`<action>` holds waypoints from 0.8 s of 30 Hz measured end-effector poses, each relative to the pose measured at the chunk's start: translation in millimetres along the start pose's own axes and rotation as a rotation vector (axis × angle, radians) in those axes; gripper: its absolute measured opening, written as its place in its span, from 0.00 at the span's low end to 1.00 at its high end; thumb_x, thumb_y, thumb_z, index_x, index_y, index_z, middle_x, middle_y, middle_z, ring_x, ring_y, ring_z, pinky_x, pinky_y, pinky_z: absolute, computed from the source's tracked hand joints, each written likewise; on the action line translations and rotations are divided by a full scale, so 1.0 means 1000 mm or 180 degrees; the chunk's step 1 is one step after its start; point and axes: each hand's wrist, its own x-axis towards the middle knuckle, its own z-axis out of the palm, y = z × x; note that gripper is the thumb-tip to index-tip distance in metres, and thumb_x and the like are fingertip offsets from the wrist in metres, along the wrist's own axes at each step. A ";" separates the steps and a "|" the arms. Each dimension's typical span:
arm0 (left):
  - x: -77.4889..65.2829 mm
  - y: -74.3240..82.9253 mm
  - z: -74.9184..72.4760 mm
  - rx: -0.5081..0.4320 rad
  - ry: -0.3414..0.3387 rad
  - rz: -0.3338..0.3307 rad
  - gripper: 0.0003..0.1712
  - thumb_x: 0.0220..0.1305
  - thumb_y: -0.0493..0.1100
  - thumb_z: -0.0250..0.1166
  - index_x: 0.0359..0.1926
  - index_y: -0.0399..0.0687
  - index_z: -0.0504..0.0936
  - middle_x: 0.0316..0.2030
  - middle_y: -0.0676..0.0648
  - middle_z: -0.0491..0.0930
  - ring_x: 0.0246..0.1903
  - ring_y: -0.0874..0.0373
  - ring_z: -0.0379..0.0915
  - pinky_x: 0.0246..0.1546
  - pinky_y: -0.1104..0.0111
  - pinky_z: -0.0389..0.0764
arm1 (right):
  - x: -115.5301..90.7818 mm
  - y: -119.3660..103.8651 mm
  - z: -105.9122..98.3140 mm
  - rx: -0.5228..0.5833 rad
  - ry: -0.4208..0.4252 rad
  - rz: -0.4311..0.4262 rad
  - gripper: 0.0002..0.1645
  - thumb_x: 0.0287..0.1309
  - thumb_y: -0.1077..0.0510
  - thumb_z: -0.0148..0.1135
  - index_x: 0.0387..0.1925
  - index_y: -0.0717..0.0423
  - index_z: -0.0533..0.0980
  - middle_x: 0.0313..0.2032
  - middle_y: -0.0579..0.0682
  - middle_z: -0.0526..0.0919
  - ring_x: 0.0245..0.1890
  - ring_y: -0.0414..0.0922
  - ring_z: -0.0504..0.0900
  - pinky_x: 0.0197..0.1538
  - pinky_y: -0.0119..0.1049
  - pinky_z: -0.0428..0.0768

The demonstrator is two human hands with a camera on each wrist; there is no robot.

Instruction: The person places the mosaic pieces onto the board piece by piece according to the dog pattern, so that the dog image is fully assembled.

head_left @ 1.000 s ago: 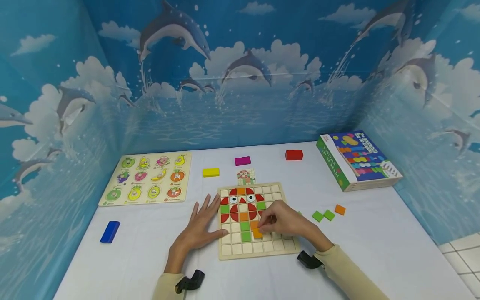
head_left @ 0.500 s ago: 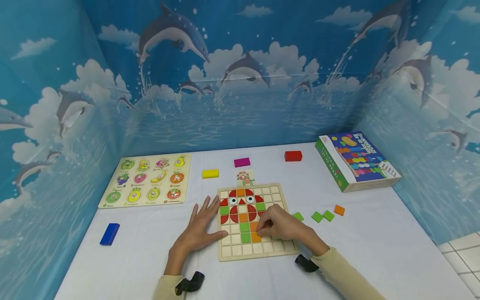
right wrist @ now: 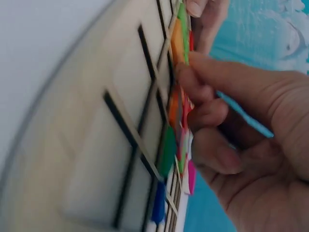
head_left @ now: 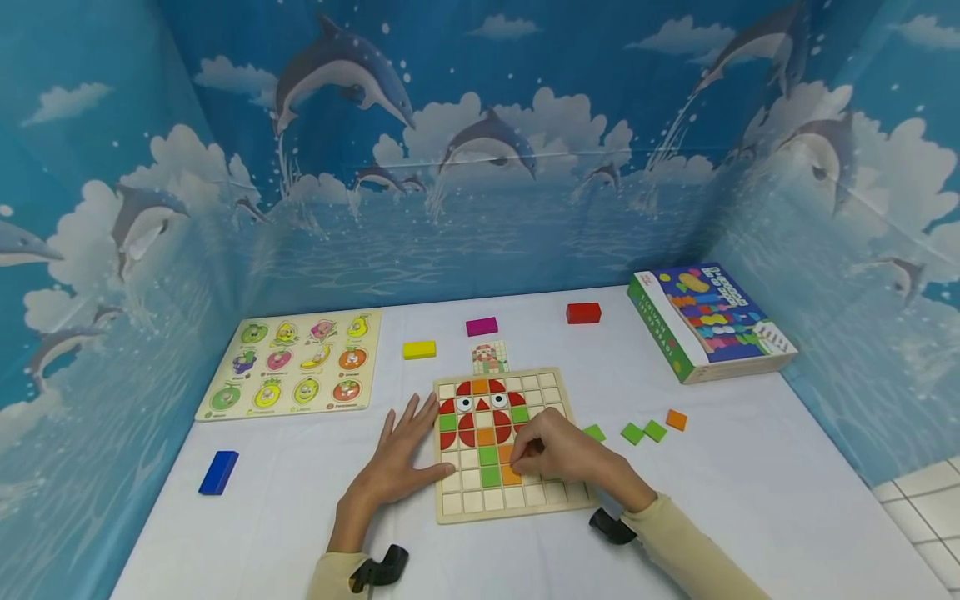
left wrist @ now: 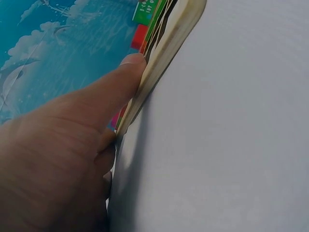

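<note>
A wooden grid board (head_left: 493,500) holds an owl-like pattern of red, green and orange tiles. My left hand (head_left: 401,454) lies spread at its left side, thumb over the front-left edge; the left wrist view shows the thumb touching the board's rim (left wrist: 166,60). My right hand (head_left: 557,447) is over the board, thumb and forefinger pinching at the right side of an orange tile (head_left: 510,475). That tile sits in a cell right of a green tile (head_left: 491,477). Close up, the right fingertips meet the orange tile (right wrist: 177,41). Some cells are hidden beneath the right hand.
Right of the board lie loose green tiles (head_left: 655,430) and an orange tile (head_left: 677,419). A pattern card (head_left: 490,357) is behind it. Around stand yellow (head_left: 419,350), magenta (head_left: 482,326), red (head_left: 583,313) and blue blocks (head_left: 218,472), a fruit board (head_left: 288,367) and a game box (head_left: 708,325).
The orange tile has gone from slightly askew in my right fingers to lying flush in its cell. The right hand shifted slightly left; the left hand stays in place.
</note>
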 end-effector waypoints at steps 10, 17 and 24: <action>0.001 -0.001 -0.001 0.0001 0.0000 0.0031 0.62 0.62 0.59 0.79 0.87 0.54 0.54 0.87 0.55 0.47 0.87 0.53 0.30 0.85 0.47 0.28 | -0.037 0.032 -0.068 0.0061 0.0300 0.0145 0.09 0.62 0.61 0.79 0.44 0.56 0.91 0.31 0.40 0.86 0.30 0.39 0.78 0.33 0.28 0.75; 0.002 -0.002 0.000 0.0010 -0.0017 0.0028 0.62 0.62 0.60 0.79 0.87 0.55 0.53 0.87 0.56 0.46 0.87 0.53 0.29 0.85 0.46 0.28 | -0.098 0.079 -0.115 -0.0314 0.0878 0.0658 0.21 0.54 0.62 0.84 0.50 0.61 0.89 0.33 0.45 0.84 0.32 0.41 0.77 0.33 0.28 0.78; 0.001 -0.003 0.001 0.0002 -0.0020 0.0009 0.62 0.62 0.61 0.79 0.87 0.56 0.53 0.87 0.57 0.46 0.87 0.54 0.29 0.85 0.47 0.28 | -0.132 0.109 -0.131 -0.0295 0.0890 0.0981 0.26 0.50 0.62 0.87 0.52 0.62 0.88 0.36 0.50 0.81 0.35 0.44 0.74 0.35 0.27 0.76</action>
